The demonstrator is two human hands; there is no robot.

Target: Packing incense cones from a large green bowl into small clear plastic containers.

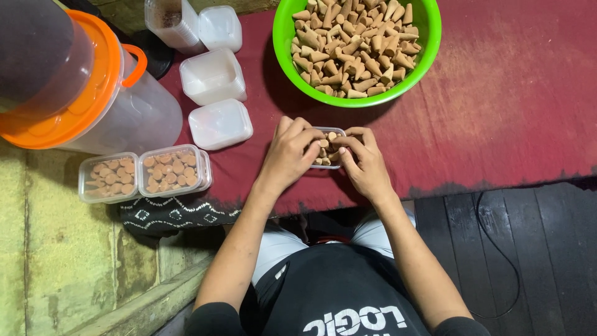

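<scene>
We cup small box (328, 148) with left hand (291, 152) and right hand (362, 160), fingers pinching cones inside. Box sits on red cloth (510, 106) below green bowl (286, 37). Best we pack cones upright, tight, box steady.

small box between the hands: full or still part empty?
Cannot tell fully. The small clear box holds some tan cones, standing packed, but left hand and right hand cover both its ends.

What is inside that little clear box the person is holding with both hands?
The small clear box holds tan cone-shaped pieces, like those in the green bowl. The left hand and right hand cover both ends, so how full it is stays hidden.
</scene>
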